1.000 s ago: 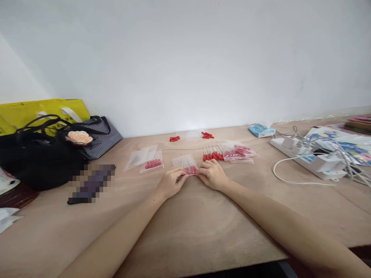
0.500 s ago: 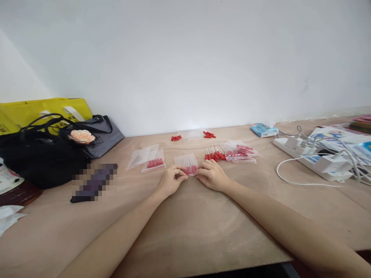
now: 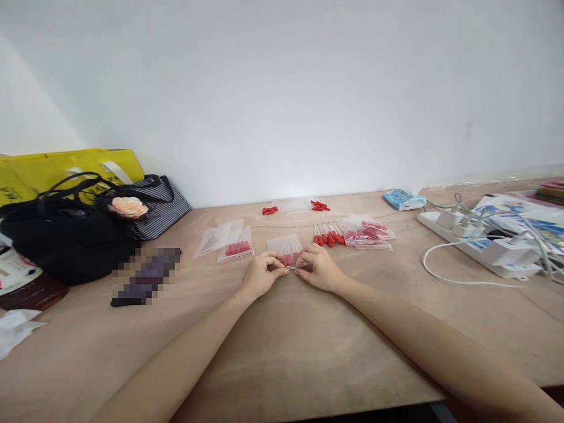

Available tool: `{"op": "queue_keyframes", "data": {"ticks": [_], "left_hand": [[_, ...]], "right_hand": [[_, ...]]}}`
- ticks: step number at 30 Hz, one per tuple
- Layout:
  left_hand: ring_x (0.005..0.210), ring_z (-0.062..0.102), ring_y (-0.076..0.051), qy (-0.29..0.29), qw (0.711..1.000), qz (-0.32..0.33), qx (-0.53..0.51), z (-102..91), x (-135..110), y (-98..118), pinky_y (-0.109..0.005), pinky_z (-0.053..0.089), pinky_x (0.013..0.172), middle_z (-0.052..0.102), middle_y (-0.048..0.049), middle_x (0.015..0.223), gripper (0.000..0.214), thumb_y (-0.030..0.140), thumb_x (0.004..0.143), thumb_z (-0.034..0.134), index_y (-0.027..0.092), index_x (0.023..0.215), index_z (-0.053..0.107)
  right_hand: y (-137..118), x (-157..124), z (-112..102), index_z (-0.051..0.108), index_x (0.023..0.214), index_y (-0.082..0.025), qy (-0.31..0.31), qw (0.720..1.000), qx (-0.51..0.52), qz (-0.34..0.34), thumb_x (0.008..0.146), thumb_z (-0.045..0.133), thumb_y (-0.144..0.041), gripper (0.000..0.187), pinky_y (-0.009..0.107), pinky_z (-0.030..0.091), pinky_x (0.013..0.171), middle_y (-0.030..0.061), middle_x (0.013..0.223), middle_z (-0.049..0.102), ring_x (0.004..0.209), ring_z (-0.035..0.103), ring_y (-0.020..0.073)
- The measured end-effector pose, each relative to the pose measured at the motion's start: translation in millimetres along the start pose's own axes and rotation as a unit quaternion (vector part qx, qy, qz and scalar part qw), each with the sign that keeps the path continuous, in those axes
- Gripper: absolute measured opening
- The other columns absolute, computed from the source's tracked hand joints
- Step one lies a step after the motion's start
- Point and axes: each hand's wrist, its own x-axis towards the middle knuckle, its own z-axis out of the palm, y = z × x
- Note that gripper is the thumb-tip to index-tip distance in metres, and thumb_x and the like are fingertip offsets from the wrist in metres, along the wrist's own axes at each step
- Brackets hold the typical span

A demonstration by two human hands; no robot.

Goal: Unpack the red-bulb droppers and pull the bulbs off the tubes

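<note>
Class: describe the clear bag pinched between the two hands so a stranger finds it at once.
On the wooden table, find the row of clear packets. The clear bag of red-tipped sticks sits mid-row; alone among its neighbours, its near edge is pinched by the left hand and right hand.

Both bare forearms stretch forward and converge at the near edge of the bag (image 3: 285,245). The left hand (image 3: 259,275) is curled, thumb and forefinger pinching the bag's near-left edge. The right hand (image 3: 319,268) is curled palm-down, fingertips pinching the bag's near-right edge, just beside the other.
</note>
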Motion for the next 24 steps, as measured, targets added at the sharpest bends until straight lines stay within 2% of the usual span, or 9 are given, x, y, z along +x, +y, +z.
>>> {"op": "queue_keyframes", "data": {"ticks": [3,6,8,14,17,21,24], "left_hand": [[0.078,0.059,-0.017,0.0,1.0,0.005,0.003,-0.3,0,1,-0.031,0.046,0.073,0.062,-0.0034,0.087,0.003,0.018,0.061,0.067,0.017,0.059,0.065],[0.078,0.059,-0.016,-0.002,1.0,0.008,0.006,-0.5,0,2,-0.031,0.046,0.072,0.062,-0.0032,0.088,0.003,0.019,0.062,0.066,0.017,0.059,0.065],[0.077,0.059,-0.016,-0.002,1.0,0.008,0.006,-0.6,0,2,-0.031,0.046,0.071,0.063,-0.0031,0.087,0.004,0.019,0.062,0.066,0.017,0.059,0.065],[0.075,0.059,-0.016,-0.003,1.0,0.019,0.011,-0.9,0,1,-0.031,0.047,0.07,0.063,-0.0034,0.085,0.004,0.019,0.062,0.066,0.017,0.06,0.064],[0.075,0.06,-0.016,-0.008,0.999,0.033,0.015,-0.8,-1,2,-0.03,0.048,0.069,0.064,-0.0033,0.086,0.006,0.023,0.065,0.064,0.018,0.062,0.065],[0.076,0.06,-0.015,-0.012,0.998,0.054,0.029,-0.3,-1,4,-0.03,0.048,0.07,0.064,-0.0045,0.088,0.017,0.03,0.073,0.056,0.018,0.069,0.066],[0.079,0.059,-0.017,-0.007,0.991,0.106,0.077,-0.7,-1,5,-0.031,0.048,0.073,0.064,-0.0044,0.087,0.015,0.028,0.073,0.055,0.018,0.068,0.066]], "right_hand": [[-5,1,-1,0.055,0.068,-0.019,0.003,0.998,-0.043,0.036,0.069,0.061,-0.026,0.008,0.029,0.029,0.07,0.0008,0.078,0.056,0.079,0.046,0.0157],[-8,2,-7,0.054,0.064,-0.019,-0.002,0.991,-0.11,0.075,0.067,0.062,-0.038,0.021,0.032,0.027,0.071,0.0017,0.076,0.056,0.08,0.046,0.018],[-10,2,-10,0.053,0.065,-0.018,-0.014,0.989,-0.129,0.075,0.067,0.061,-0.042,0.025,0.032,0.026,0.071,0.0024,0.077,0.056,0.08,0.046,0.0184],[-12,4,-6,0.055,0.073,-0.019,-0.041,0.997,-0.073,0.0,0.073,0.057,-0.028,0.01,0.03,0.026,0.072,0.0014,0.084,0.058,0.086,0.045,0.0168],[-11,4,-2,0.054,0.07,-0.018,-0.021,0.996,-0.08,-0.022,0.075,0.055,-0.023,0.007,0.03,0.025,0.072,0.0012,0.082,0.058,0.084,0.045,0.016],[-8,3,1,0.055,0.069,-0.017,0.012,0.99,-0.116,-0.084,0.079,0.05,-0.02,0.011,0.031,0.024,0.074,0.0024,0.08,0.059,0.082,0.044,0.0155],[-8,2,0,0.057,0.07,-0.017,0.034,0.983,-0.133,-0.124,0.081,0.047,-0.019,0.014,0.031,0.024,0.074,0.003,0.078,0.059,0.08,0.043,0.015]]}}
